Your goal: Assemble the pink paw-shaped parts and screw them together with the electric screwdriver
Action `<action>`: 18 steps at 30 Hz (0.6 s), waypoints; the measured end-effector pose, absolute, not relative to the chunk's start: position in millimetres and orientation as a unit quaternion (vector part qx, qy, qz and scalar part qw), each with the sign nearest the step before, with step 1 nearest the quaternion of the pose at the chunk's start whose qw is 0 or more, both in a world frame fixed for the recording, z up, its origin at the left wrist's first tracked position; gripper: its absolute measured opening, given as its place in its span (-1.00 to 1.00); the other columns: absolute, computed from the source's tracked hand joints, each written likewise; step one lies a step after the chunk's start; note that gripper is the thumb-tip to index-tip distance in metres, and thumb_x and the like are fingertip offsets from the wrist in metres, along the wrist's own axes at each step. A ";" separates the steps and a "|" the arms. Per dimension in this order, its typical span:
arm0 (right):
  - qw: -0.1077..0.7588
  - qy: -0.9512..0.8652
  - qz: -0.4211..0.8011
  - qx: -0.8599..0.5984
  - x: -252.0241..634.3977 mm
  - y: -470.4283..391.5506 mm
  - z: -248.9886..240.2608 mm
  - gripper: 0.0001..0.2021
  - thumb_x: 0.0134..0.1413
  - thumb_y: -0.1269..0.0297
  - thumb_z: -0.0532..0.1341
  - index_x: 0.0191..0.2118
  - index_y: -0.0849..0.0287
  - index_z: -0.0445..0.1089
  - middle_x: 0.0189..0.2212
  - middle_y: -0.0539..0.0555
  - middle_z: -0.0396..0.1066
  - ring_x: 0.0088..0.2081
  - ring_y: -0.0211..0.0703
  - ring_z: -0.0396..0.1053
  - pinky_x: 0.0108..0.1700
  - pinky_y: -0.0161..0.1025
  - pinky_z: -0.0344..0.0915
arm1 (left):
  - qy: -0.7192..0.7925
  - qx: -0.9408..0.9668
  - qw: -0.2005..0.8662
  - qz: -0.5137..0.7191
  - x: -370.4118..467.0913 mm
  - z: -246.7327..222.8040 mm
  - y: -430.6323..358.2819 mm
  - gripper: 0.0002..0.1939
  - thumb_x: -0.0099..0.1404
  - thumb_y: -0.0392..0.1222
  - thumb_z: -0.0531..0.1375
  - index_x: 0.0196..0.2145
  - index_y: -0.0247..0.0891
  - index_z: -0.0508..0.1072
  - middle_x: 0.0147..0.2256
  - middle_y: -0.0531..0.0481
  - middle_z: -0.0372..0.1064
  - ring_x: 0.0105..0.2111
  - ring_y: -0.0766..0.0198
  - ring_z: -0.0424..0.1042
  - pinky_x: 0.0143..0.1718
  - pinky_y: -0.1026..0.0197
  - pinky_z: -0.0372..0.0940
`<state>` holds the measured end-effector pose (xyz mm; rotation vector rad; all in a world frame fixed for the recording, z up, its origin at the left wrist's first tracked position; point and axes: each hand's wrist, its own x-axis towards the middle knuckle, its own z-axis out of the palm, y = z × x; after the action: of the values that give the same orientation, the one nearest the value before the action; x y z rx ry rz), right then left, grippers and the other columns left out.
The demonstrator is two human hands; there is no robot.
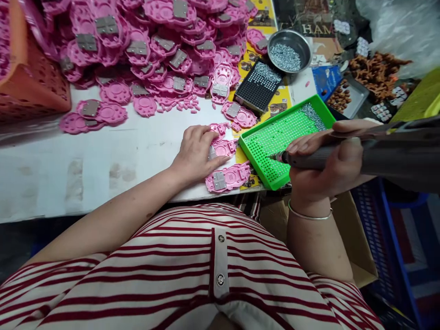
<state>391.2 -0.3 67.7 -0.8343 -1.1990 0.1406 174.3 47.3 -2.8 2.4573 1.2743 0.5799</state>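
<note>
My right hand (323, 160) is closed around a dark electric screwdriver (371, 149). Its bit points down into the green perforated tray (254, 169), which has small screws (314, 117) heaped at its far end. Left of the tray, my left hand (195, 153) curls over a pink plastic part (225, 148), with finger and thumb at its two sides; the palm hides some of it. Closer to me lies another pink part with a grey metal plate (219, 180). A further pink piece (220, 130) shows just beyond my fingers.
Many pink parts (140, 48) are piled at the back left, beside an orange basket (34, 78). Small pink pegs (182, 104) lie before the pile. A black perforated tray (257, 89) and a metal bowl of screws (288, 50) stand behind the green tray. Brown pieces (376, 73) lie far right.
</note>
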 end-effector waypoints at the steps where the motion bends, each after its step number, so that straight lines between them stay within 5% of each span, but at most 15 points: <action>1: 0.740 -0.549 0.056 -0.385 391.2 0.9 65.4 -0.80 0.22 0.08 0.10 -0.21 0.04 0.38 -0.67 -0.18 0.12 -0.72 -0.41 0.13 -0.69 -0.41 0.19 | 0.440 0.859 0.161 0.206 175.7 -2.9 48.0 -0.38 0.23 0.29 0.20 0.07 -0.17 0.34 0.11 -0.22 0.26 0.16 -0.07 0.16 0.24 -0.16 0.07; 7: 0.725 -0.510 0.061 -0.459 391.5 8.7 57.5 -0.74 0.19 -0.07 0.10 -0.22 -0.02 0.32 -0.65 -0.17 0.10 -0.68 -0.37 0.16 -0.59 -0.32 0.25 | 0.435 0.850 0.171 0.243 173.9 -1.5 48.4 -0.43 0.29 0.34 0.10 0.04 -0.13 0.39 0.10 -0.18 0.27 0.15 0.00 0.20 0.23 -0.12 0.08; 18: 0.732 -0.527 0.055 -0.428 396.0 22.3 46.3 -0.77 0.24 0.02 0.13 -0.18 0.04 0.35 -0.58 -0.12 0.18 -0.67 -0.38 0.16 -0.58 -0.27 0.24 | 0.444 0.836 0.172 0.273 172.6 0.3 45.6 -0.49 0.30 0.31 0.13 0.01 -0.09 0.40 0.11 -0.16 0.28 0.16 0.06 0.22 0.23 -0.09 0.09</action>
<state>396.0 22.3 46.3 -0.9424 -1.1604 0.1213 172.6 45.6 0.3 2.3727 1.2606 0.7762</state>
